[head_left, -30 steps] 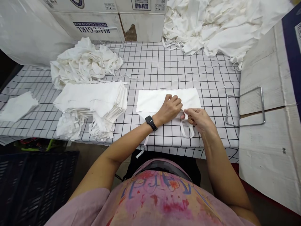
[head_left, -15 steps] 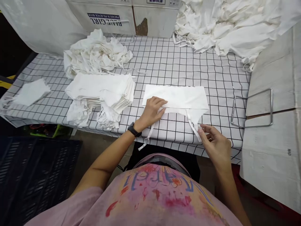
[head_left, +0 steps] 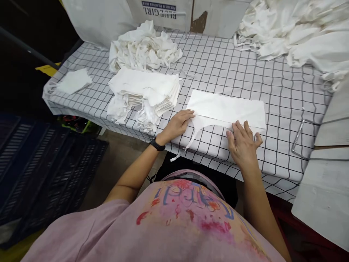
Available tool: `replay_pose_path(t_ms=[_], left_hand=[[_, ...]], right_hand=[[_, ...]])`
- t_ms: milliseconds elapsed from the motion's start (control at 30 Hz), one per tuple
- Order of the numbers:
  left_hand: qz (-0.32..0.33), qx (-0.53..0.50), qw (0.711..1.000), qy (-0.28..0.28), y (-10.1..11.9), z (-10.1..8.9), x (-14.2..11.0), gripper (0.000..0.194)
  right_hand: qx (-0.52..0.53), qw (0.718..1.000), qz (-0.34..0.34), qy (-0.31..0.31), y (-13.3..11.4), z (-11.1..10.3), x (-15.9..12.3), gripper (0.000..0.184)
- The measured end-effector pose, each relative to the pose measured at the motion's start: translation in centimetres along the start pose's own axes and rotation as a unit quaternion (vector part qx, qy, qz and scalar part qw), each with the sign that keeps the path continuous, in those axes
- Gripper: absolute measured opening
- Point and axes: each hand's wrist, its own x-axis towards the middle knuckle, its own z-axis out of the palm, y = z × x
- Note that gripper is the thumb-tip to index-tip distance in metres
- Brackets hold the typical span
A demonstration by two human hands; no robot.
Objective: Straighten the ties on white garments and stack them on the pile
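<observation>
Our flat, oblong piece of folded white fabric lies on the worktop, just right of the thick stack of folded white fabric pieces. Our left hand has its fingertips on the fabric near the lower left corner; whether that grip pinches the edge, we cannot tell. Our right hand has its grip released, fingers spread and touching the lower edge toward the right. To do this flattening well, we judge, we should press lightly and evenly, working outward from the middle so that no wrinkle sets in the fold. Such thin fabric probably shifts easily, so we do best to pin the left end while smoothing the right. The narrow white fabric strap trailing toward us could snag on a wrist.
</observation>
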Motion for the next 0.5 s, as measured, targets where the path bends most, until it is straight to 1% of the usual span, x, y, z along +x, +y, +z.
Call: replay_pose_path(t_ms=[67, 100, 133, 167, 200, 267, 300, 333, 367, 433, 500], left_hand=[[-0.006, -0.005, 0.998, 0.056, 0.4, -0.8, -1.6, 0.023], [-0.016, -0.005, 0.996, 0.089, 0.9, -1.1, -2.4, 0.018], [-0.029, -0.009, 0.993, 0.118, 1.6, -1.4, -3.2, 0.014], [-0.046, -0.02, 0.989, 0.139, 2.4, -1.6, -4.0, 0.011], [-0.064, -0.037, 0.986, 0.15, 3.4, -1.7, -4.9, 0.01], [-0.091, -0.075, 0.983, 0.143, 5.2, -1.7, -6.7, 0.011], [-0.101, -0.088, 0.982, 0.133, 6.0, -1.6, -7.7, 0.013], [-0.107, -0.093, 0.983, 0.121, 6.7, -1.2, -8.6, 0.014], [-0.113, -0.089, 0.984, 0.107, 7.2, -0.8, -9.5, 0.013], [-0.128, -0.056, 0.987, 0.074, 7.7, 0.3, -10.9, 0.012], [-0.153, -0.011, 0.987, 0.043, 7.8, 1.4, -11.6, 0.016]], right_hand=[[0.073, 0.995, -0.063, 0.031, -1.9, -0.5, -1.6, 0.044], [0.123, 0.988, -0.09, 0.03, -3.0, -0.7, -2.5, 0.039], [0.174, 0.979, -0.105, 0.012, -4.1, -0.7, -3.5, 0.034], [0.221, 0.969, -0.11, -0.026, -5.2, -0.6, -4.5, 0.029], [0.263, 0.956, -0.1, -0.079, -6.1, -0.2, -5.4, 0.027], [0.324, 0.925, -0.037, -0.196, -7.3, 1.1, -6.7, 0.031], [0.341, 0.908, 0.003, -0.243, -7.5, 1.9, -7.0, 0.035], [0.35, 0.894, 0.039, -0.278, -7.7, 2.9, -7.2, 0.041], [0.353, 0.884, 0.065, -0.3, -7.7, 3.7, -7.2, 0.046], [0.348, 0.878, 0.08, -0.318, -7.5, 5.2, -6.9, 0.05], [0.34, 0.884, 0.056, -0.317, -7.4, 6.1, -6.5, 0.042]])
